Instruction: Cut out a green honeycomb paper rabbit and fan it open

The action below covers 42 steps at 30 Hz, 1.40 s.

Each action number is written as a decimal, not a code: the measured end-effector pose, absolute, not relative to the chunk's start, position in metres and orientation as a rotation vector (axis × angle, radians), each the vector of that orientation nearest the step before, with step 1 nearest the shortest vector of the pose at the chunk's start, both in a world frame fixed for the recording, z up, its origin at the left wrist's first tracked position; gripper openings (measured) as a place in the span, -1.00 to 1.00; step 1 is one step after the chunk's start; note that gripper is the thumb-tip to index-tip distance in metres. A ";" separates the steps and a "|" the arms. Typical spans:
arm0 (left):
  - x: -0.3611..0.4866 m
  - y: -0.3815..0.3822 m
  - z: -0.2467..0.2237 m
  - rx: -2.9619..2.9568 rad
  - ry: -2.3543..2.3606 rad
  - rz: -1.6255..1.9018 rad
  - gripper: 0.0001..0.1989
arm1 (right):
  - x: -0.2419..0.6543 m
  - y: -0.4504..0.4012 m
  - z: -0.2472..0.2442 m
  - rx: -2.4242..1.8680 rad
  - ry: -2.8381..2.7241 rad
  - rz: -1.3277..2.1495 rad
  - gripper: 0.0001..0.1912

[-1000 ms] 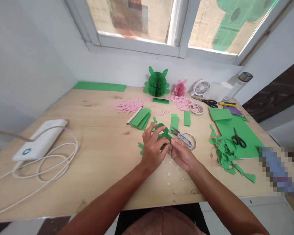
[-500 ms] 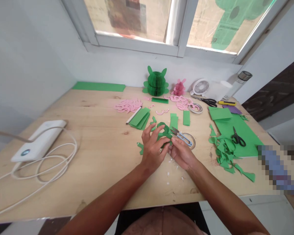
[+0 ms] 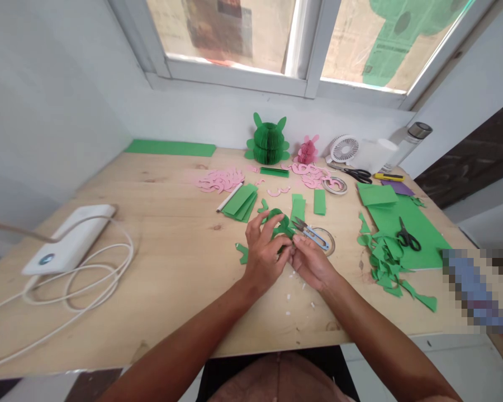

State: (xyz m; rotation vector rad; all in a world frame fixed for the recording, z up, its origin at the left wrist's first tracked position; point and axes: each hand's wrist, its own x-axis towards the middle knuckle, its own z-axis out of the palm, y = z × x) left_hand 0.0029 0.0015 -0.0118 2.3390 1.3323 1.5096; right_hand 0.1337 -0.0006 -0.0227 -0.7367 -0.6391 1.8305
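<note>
My left hand (image 3: 265, 254) and my right hand (image 3: 312, 263) meet over the middle of the wooden table, both pinching a curled green paper cutout (image 3: 281, 226). Part of the cutout is hidden behind my fingers. Just beyond my right hand, blue-handled thread snips (image 3: 312, 234) lie across a clear tape roll (image 3: 327, 241), apart from my fingers. A small green scrap (image 3: 242, 253) lies left of my left hand. Tiny white paper bits (image 3: 295, 282) are scattered below my hands.
Green paper strips (image 3: 240, 202) and pink cutouts (image 3: 221, 181) lie further back. To the right are a green sheet (image 3: 406, 234) with black scissors (image 3: 408, 237) and a heap of green scraps (image 3: 385, 262). A white power bank (image 3: 69, 240) and its cable (image 3: 79, 285) sit left.
The fingers of my left hand have curled in closer around the green cutout. My right hand stays at nearly the same spot, and the snips have not moved.
</note>
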 end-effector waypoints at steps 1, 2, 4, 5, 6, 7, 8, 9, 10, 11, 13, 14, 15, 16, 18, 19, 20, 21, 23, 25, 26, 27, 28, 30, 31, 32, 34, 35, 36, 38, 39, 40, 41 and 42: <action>0.003 0.001 -0.011 2.330 1.334 1.517 -0.90 | 0.134 0.000 -0.022 -0.737 -0.628 1.825 -0.84; 0.003 0.001 -0.010 2.316 1.336 1.530 -0.91 | 0.134 0.000 -0.022 -0.738 -0.618 1.817 -0.84; 0.001 0.000 -0.007 2.268 1.337 1.574 -0.94 | 0.134 0.000 -0.021 -0.734 -0.608 1.801 -0.85; 0.000 0.000 -0.006 2.232 1.336 1.607 -0.96 | 0.134 -0.001 -0.021 -0.731 -0.612 1.800 -0.86; -0.002 0.000 -0.005 2.182 1.340 1.642 -0.95 | 0.135 -0.001 -0.020 -0.730 -0.620 1.804 -0.85; -0.003 0.001 -0.005 2.109 1.352 1.675 -0.90 | 0.135 -0.001 -0.020 -0.730 -0.632 1.811 -0.84; -0.005 0.002 -0.005 2.013 1.362 1.695 -0.83 | 0.136 -0.001 -0.019 -0.734 -0.646 1.817 -0.82; -0.006 0.003 -0.006 1.899 1.363 1.700 -0.75 | 0.137 -0.001 -0.019 -0.742 -0.662 1.823 -0.79; -0.007 0.005 -0.007 1.767 1.353 1.684 -0.67 | 0.137 -0.001 -0.018 -0.751 -0.679 1.829 -0.77; -0.008 0.007 -0.008 1.628 1.320 1.647 -0.60 | 0.138 -0.002 -0.018 -0.760 -0.699 1.836 -0.75; -0.010 0.011 -0.008 1.342 1.215 1.539 -0.49 | 0.139 -0.002 -0.017 -0.761 -0.737 1.846 -0.72; -0.010 0.013 -0.008 1.206 1.150 1.471 -0.46 | 0.139 -0.002 -0.017 -0.752 -0.752 1.849 -0.71; -0.010 0.014 -0.007 1.081 1.089 1.400 -0.42 | 0.139 -0.002 -0.017 -0.739 -0.765 1.850 -0.71; -0.010 0.014 -0.005 0.970 1.035 1.334 -0.39 | 0.139 -0.002 -0.017 -0.724 -0.775 1.849 -0.72; -0.010 0.013 0.000 0.803 0.963 1.235 -0.33 | 0.139 -0.002 -0.017 -0.708 -0.792 1.851 -0.74; -0.010 0.012 0.003 0.745 0.943 1.217 -0.30 | 0.138 -0.002 -0.018 -0.709 -0.801 1.853 -0.75; -0.009 0.010 0.005 0.705 0.924 1.209 -0.29 | 0.138 -0.002 -0.019 -0.713 -0.809 1.855 -0.75; -0.009 0.009 0.006 0.676 0.909 1.209 -0.31 | 0.137 -0.002 -0.020 -0.718 -0.814 1.856 -0.76; -0.007 0.007 0.007 0.653 0.876 1.213 -0.39 | 0.136 -0.002 -0.021 -0.728 -0.821 1.857 -0.76; -0.006 0.007 0.007 0.653 0.868 1.224 -0.51 | 0.136 -0.002 -0.022 -0.746 -0.837 1.845 -0.75; -0.006 0.007 0.006 0.656 0.879 1.234 -0.56 | 0.136 -0.002 -0.022 -0.766 -0.855 1.825 -0.74; -0.006 0.008 0.006 0.656 0.900 1.249 -0.58 | 0.136 -0.002 -0.022 -0.797 -0.880 1.791 -0.73; -0.006 0.009 0.006 0.653 0.930 1.270 -0.60 | 0.136 -0.001 -0.022 -0.842 -0.910 1.733 -0.72; -0.006 0.010 0.005 0.641 0.995 1.320 -0.61 | 0.138 -0.001 -0.020 -0.974 -0.997 1.545 -0.73; -0.007 0.011 0.005 0.637 1.021 1.344 -0.61 | 0.139 -0.001 -0.019 -1.051 -1.054 1.411 -0.74; -0.007 0.011 0.005 0.635 1.043 1.365 -0.62 | 0.141 -0.001 -0.018 -1.120 -1.128 1.268 -0.77; -0.008 0.012 0.005 0.654 1.073 1.384 -0.65 | 0.144 -0.003 -0.016 -1.201 -1.293 0.968 -0.81; -0.008 0.011 0.005 0.669 1.083 1.382 -0.66 | 0.144 -0.004 -0.014 -1.203 -1.376 0.842 -0.82; -0.007 0.011 0.005 0.685 1.089 1.378 -0.67 | 0.145 -0.005 -0.013 -1.190 -1.454 0.730 -0.83; -0.006 0.010 0.006 0.712 1.095 1.366 -0.67 | 0.146 -0.006 -0.012 -1.143 -1.601 0.568 -0.84; -0.006 0.010 0.006 0.722 1.093 1.360 -0.67 | 0.145 -0.007 -0.011 -1.121 -1.663 0.510 -0.84; -0.005 0.009 0.006 0.729 1.091 1.354 -0.67 | 0.145 -0.007 -0.011 -1.106 -1.718 0.462 -0.83; -0.005 0.009 0.006 0.736 1.089 1.347 -0.66 | 0.145 -0.007 -0.011 -1.095 -1.764 0.422 -0.83; -0.005 0.009 0.006 0.741 1.087 1.339 -0.66 | 0.145 -0.007 -0.012 -1.085 -1.801 0.387 -0.83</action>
